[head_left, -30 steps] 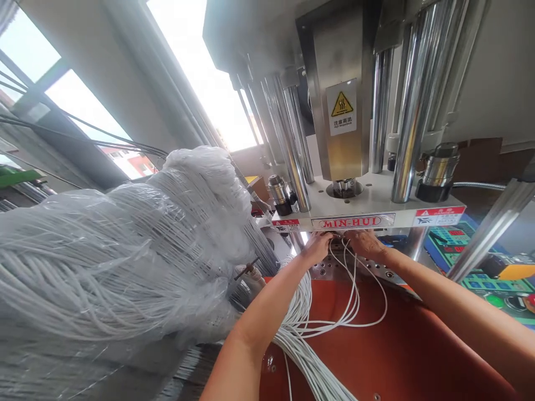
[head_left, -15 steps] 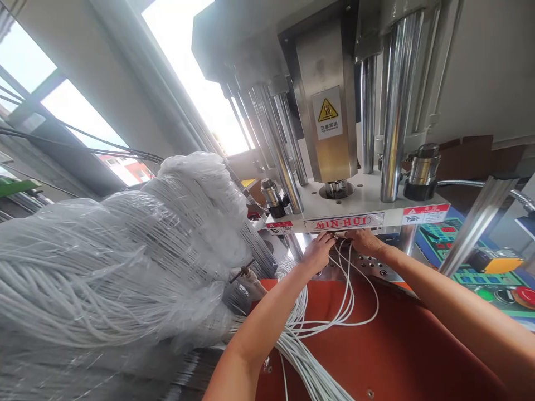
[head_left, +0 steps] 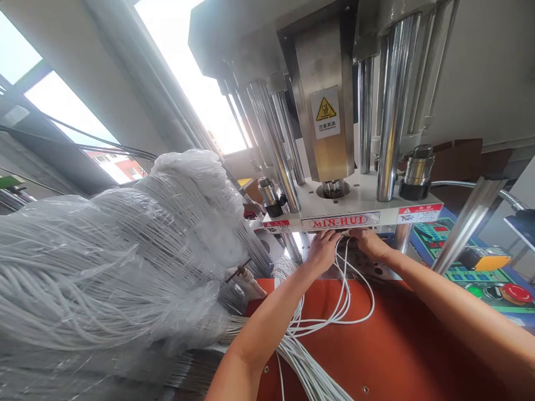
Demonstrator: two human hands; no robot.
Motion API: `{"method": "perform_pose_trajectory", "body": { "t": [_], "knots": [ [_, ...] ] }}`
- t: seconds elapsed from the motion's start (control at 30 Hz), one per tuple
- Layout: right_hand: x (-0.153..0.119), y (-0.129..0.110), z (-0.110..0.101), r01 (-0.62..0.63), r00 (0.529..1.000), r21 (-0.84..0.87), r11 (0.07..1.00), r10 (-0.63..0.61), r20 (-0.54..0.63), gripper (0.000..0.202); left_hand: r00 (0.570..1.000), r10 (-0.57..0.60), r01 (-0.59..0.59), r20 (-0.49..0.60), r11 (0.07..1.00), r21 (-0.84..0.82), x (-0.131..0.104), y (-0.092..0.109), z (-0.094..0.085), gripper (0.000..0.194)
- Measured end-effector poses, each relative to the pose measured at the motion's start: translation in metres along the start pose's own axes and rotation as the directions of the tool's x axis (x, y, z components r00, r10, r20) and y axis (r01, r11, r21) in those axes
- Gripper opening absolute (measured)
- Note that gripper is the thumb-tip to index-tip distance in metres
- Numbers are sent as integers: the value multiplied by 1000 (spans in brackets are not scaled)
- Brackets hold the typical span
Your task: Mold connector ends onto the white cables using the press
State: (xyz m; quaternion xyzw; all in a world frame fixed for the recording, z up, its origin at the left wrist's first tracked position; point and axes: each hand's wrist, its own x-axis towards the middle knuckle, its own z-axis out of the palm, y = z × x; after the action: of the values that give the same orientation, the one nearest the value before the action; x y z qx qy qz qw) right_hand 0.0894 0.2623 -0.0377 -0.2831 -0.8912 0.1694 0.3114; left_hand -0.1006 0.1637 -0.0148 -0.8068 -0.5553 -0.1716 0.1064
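My left hand point(head_left: 324, 250) reaches under the front edge of the press plate point(head_left: 288, 223), fingers bent together at the upper ends of several thin white cables point(head_left: 345, 281). To its right, my right hand point(head_left: 370, 243) pinches at the same cable ends, its thumb and index finger near the left fingertips. Part of the fingertips and the very ends of the cables are hidden below the plate. From the hands the cables loop down over the red-brown table and back to the left, under my left forearm.
A large plastic-wrapped cable bundle point(head_left: 167, 250) fills the left. More loose white cables point(head_left: 309, 362) run down the red-brown table point(head_left: 401, 345). Above my hands hangs the metal press head point(head_left: 326, 67) with a heat warning. A control panel point(head_left: 476, 278) with buttons stands right.
My left hand has shifted slightly, its fingers reaching further under the plate edge. The right hand stays close beside it. The whole view has moved a little.
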Motion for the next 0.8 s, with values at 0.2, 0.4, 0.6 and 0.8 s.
{"method": "perform_pose_trajectory", "body": {
  "t": [0.2, 0.4, 0.6, 0.8],
  "knots": [
    [0, 6, -5, -55, 998, -54, 997, 54, -19, 54, 999, -30, 31, 42, 1000, -6, 12, 14, 3, 35],
    [-22, 12, -10, -120, 989, -90, 989, 111, -100, 51, 999, -42, 41, 16, 999, 15, 11, 24, 0, 41],
    [-29, 8, -3, -95, 995, -112, 989, 91, -44, 50, 997, -68, 66, 31, 996, 55, 12, 31, 4, 40],
    [-18, 7, -11, -140, 990, -102, 985, 142, 3, 57, 991, -116, 120, 73, 992, -42, 16, 36, 2, 39]
  ]
}}
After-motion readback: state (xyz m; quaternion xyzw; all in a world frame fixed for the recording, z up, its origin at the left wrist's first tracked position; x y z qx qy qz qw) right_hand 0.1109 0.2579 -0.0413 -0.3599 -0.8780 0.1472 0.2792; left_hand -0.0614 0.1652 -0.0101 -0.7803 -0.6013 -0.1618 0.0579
